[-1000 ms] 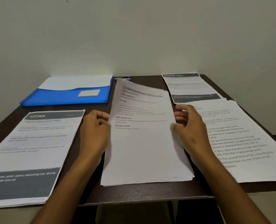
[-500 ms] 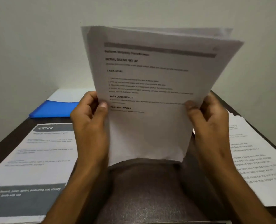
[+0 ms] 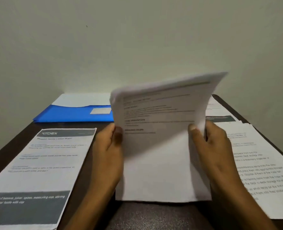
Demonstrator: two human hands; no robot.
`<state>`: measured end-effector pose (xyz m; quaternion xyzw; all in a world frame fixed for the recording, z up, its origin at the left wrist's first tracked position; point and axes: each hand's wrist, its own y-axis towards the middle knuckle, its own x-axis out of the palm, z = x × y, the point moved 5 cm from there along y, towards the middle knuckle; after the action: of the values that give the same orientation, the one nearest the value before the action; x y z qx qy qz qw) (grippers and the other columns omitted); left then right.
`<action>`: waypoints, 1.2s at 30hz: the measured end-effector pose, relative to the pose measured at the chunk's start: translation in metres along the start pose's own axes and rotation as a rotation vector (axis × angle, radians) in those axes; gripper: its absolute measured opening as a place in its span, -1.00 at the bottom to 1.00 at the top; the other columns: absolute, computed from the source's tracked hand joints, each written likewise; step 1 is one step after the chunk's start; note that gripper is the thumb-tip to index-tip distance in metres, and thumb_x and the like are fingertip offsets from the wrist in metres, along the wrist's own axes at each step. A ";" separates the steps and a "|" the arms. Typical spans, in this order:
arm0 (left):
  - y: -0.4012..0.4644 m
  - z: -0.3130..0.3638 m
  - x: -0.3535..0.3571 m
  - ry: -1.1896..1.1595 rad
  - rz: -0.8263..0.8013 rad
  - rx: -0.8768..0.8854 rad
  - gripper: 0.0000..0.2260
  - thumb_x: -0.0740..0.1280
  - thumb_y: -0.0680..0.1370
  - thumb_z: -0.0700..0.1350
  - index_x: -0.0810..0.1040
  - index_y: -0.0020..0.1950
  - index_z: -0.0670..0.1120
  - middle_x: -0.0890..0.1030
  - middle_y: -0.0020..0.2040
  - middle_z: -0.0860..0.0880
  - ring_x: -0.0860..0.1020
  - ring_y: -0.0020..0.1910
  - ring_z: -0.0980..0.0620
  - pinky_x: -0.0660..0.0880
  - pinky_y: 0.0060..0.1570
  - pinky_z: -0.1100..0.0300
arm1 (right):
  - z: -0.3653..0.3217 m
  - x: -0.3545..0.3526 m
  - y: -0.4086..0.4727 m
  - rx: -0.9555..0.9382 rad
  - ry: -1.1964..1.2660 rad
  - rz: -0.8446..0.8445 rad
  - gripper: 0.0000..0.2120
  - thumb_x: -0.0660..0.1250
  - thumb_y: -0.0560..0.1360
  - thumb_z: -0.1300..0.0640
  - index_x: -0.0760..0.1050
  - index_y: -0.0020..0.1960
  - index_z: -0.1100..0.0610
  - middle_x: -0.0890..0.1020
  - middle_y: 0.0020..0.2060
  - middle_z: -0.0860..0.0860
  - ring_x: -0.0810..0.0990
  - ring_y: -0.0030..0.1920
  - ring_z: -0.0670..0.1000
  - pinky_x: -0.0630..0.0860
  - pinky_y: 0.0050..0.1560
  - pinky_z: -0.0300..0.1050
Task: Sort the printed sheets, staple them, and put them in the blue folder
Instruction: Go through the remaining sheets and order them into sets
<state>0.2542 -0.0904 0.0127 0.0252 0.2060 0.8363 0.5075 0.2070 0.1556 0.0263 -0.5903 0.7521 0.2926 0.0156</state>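
White printed sheets, a whole stack (image 3: 162, 146) of them, were held upright at the middle of the dark table (image 3: 154, 216), bottom edge set down on the wood and top edge curled away toward the wall. The stack was gripped at its left edge by the left hand (image 3: 107, 151), thumb laid across the front page, and at its right edge by the right hand (image 3: 210, 146), thumb pressed on the front and fingers wrapped behind. Print on the front page was blurred. A blue folder (image 3: 74, 113) was seen lying flat at the far left, behind the stack. A "KITCHEN" sheet (image 3: 43, 163) was spread flat to the left, and another pile of printed pages (image 3: 261, 171) lay to the right.
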 end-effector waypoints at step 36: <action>0.024 -0.038 -0.133 0.812 0.027 -0.216 -0.80 0.35 0.68 -0.12 0.65 0.28 0.01 0.60 0.07 0.04 0.51 -0.10 0.12 0.45 -0.01 0.18 | 0.000 0.116 -0.038 0.064 -0.338 -0.420 -0.78 0.31 0.68 0.10 0.52 0.31 0.04 0.66 0.08 -0.11 0.55 -0.14 -0.16 0.31 -0.31 -0.48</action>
<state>0.2891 -0.2258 0.0086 -0.3572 0.3003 0.8015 0.3739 0.2059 0.0484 -0.0323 -0.6755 0.6085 0.3536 0.2200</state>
